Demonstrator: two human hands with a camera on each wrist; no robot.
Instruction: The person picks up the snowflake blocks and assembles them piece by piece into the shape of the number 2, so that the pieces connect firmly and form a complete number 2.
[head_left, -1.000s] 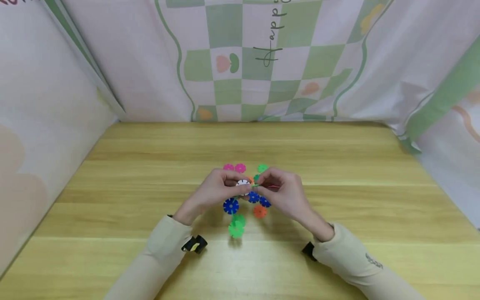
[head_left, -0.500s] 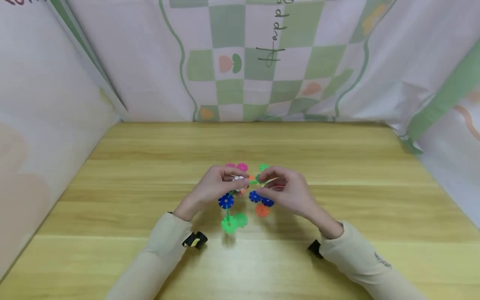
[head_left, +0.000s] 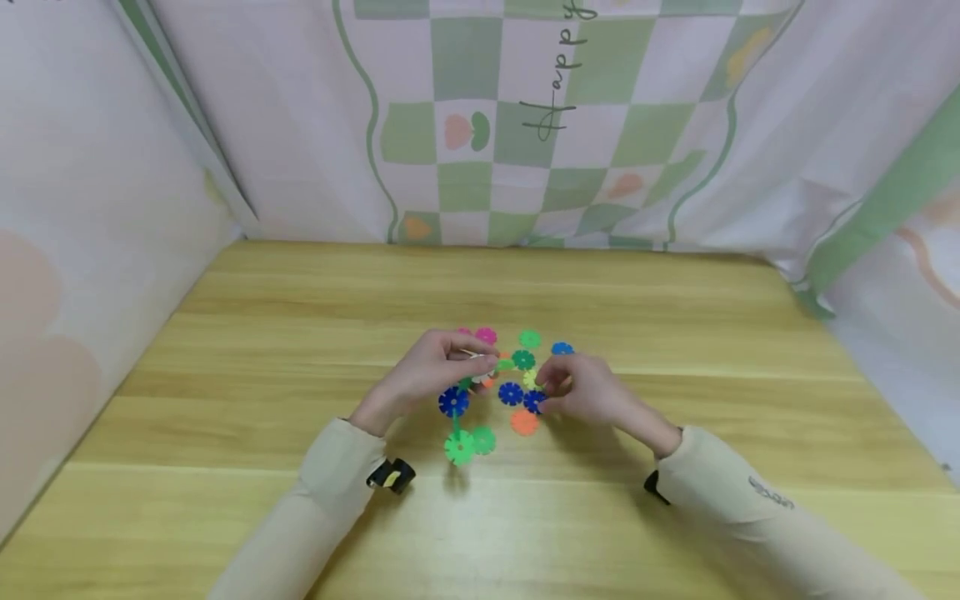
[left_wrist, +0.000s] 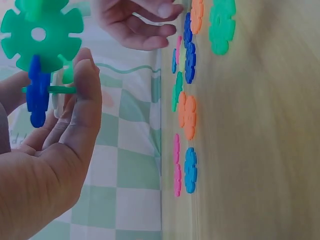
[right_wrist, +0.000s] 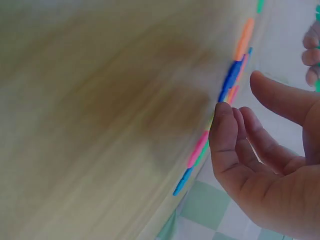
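Left hand (head_left: 427,371), left of centre in the head view, is pinching a chain of joined discs (head_left: 457,425) clear of the table (head_left: 300,333). White disc (left_wrist: 58,102) is sitting by its fingers, partly hidden; bright green disc (head_left: 506,364) is jutting out rightward past the fingertips. Chain's long axis is running down the frame from that grip, leaning slightly left: chain's dark blue disc (head_left: 453,408) midway, light green end disc (head_left: 460,447) at the bottom. Right hand (head_left: 588,390), right of centre, is holding nothing I can see; right wrist view is showing thumb and fingers standing apart, gap bare. Key relation, my read: loose discs are lying on the left side of its fingertips. Yellow disc (head_left: 529,379) is lying just beside them toward upper left, partly covered; loose dark blue disc (head_left: 533,402) is lying just beside them at left. Contact: can't tell. Both are round and lying flat, so no long axis to line up. Right hand is clearly the nearer one to both; left hand is sitting farther off across the frame, with dark green disc (head_left: 523,360) lying between the two hands. Orange disc (head_left: 524,422) is lying below, near; bright blue disc (head_left: 562,349) is lying just above the right hand.
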